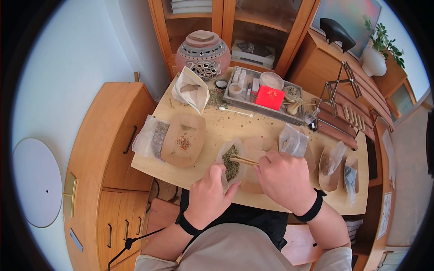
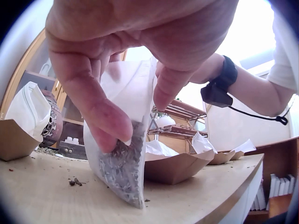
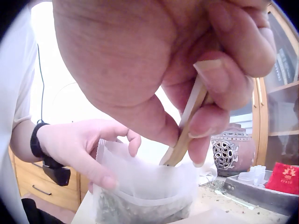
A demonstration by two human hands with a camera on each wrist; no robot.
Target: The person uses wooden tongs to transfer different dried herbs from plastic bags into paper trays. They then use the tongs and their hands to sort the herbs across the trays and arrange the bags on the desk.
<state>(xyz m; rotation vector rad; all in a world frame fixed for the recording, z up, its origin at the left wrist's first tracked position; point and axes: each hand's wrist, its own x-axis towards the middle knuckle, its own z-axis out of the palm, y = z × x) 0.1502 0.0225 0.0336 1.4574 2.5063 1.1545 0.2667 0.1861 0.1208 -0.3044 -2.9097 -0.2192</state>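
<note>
My left hand grips the side of a translucent pouch and holds it upright with its mouth spread. Dried green herb fills its lower part. With thumb and fingers my right hand pinches wooden tweezers, whose tips reach down into the pouch's mouth. The pouch's bottom corner is right at the tabletop in the left wrist view. Beside the pouch, partly behind my right hand, sits a brown paper tray. The tweezers' tips are hidden behind the pouch wall in the right wrist view.
To the left, a paper tray holds reddish bits, with a clear packet next to it. A white bag, a grey tray with a red packet, and a wooden rack stand farther back. Several packets in trays lie right.
</note>
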